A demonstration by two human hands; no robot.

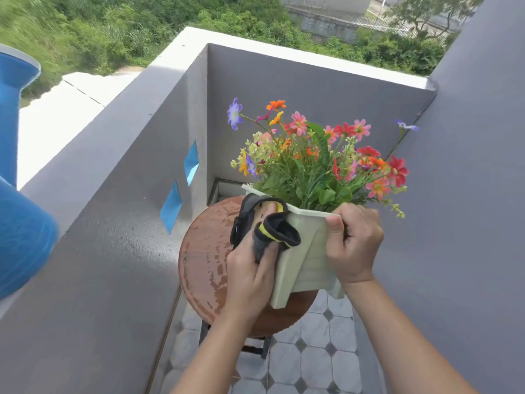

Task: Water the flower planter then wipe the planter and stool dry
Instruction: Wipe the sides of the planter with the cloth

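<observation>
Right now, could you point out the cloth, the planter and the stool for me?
cloth point(279, 229): head view, on its dark folded end beside the planter's rim.
planter point(311, 260): head view, on its white near wall.
stool point(203, 251): head view, on the wet bare part of its round seat.

A grey parapet wall point(113, 223) with a white cap point(284, 56) runs along the left and far sides, and its left stretch bears two blue diamond shapes point(171, 207). A taller grey wall point(468, 194) stands right. The floor point(315, 365) has pale octagonal tiles with grey diamond insets. Sunlit bushes point(113, 29) lie beyond.
</observation>
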